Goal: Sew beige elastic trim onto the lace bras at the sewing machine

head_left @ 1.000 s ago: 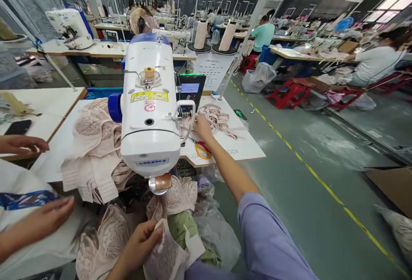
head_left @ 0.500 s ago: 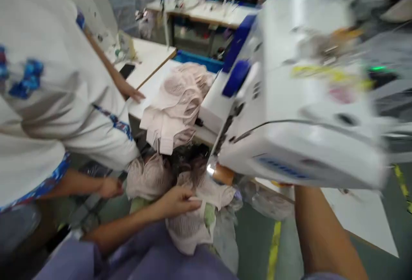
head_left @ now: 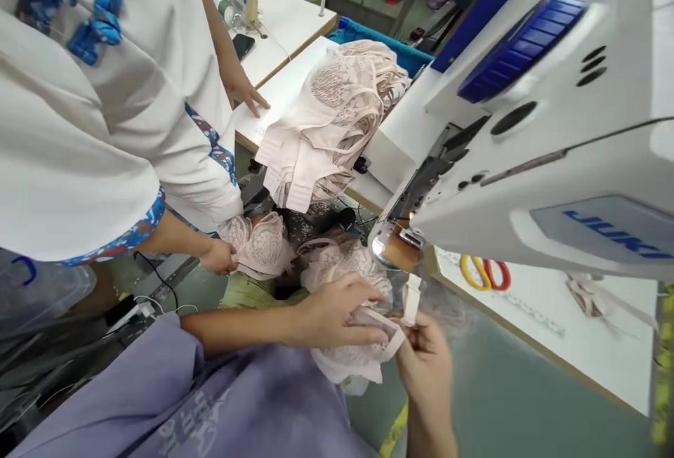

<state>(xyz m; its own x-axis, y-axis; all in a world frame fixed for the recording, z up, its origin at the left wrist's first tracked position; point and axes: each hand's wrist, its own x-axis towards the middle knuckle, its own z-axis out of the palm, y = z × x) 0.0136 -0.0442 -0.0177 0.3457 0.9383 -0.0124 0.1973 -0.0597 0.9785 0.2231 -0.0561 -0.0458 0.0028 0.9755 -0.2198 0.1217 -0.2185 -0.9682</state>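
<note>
A pale pink lace bra [head_left: 350, 363] lies across my lap below the sewing machine head. My left hand [head_left: 337, 312] is closed on a band of it, thumb and fingers pinching the fabric. Beside it my right hand [head_left: 425, 356] pinches the same band, and a short light strip [head_left: 411, 298] stands up from its fingers. What lies between the right fingertips is partly hidden. Just above both hands is the needle end of the JUKI sewing machine [head_left: 526, 184], with its rounded metal arm end [head_left: 387, 240].
A pile of pink bras [head_left: 337, 107] lies on the white table left of the machine. At left stands a person in white [head_left: 105, 142], one hand [head_left: 245, 86] on that table, the other [head_left: 218, 256] at another bra [head_left: 266, 244]. Yellow-handled and red-handled scissors [head_left: 484, 273] lie at right.
My right hand has come down from behind the machine head to the bra and grips it beside my left hand. The view has shifted closer to the machine.
</note>
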